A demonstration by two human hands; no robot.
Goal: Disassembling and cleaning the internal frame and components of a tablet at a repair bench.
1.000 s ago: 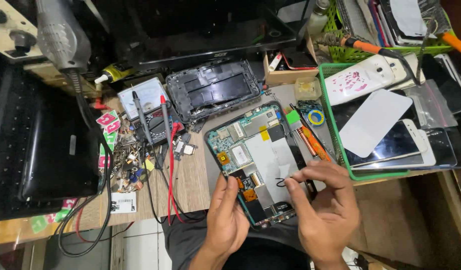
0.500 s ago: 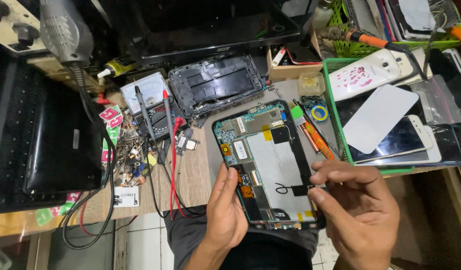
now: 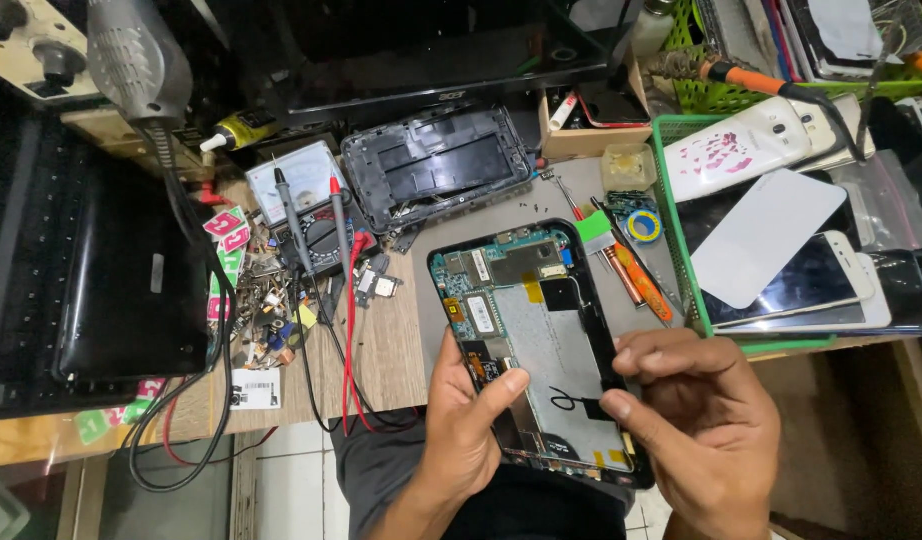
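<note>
Since a second ago the opened tablet (image 3: 541, 340) has been lifted off the bench toward the person's lap, and the orange screwdriver (image 3: 641, 280) the right hand (image 3: 701, 420) worked with now lies just right of the tablet. Both hands grip it: left hand (image 3: 466, 420) on its left edge, thumb on the board, right hand pinching the right edge. Left of the tablet lie multimeter probes (image 3: 311, 215) and loose parts, behind it the detached back cover (image 3: 436, 165), right of it a green tray (image 3: 671, 230) of phones; nothing crowds the hands.

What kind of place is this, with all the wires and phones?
Most likely a small repair bench for phones and tablets. The left hand and right hand hold an opened tablet with its circuit board showing. A multimeter lies behind it, and a green basket holds several phones.
</note>
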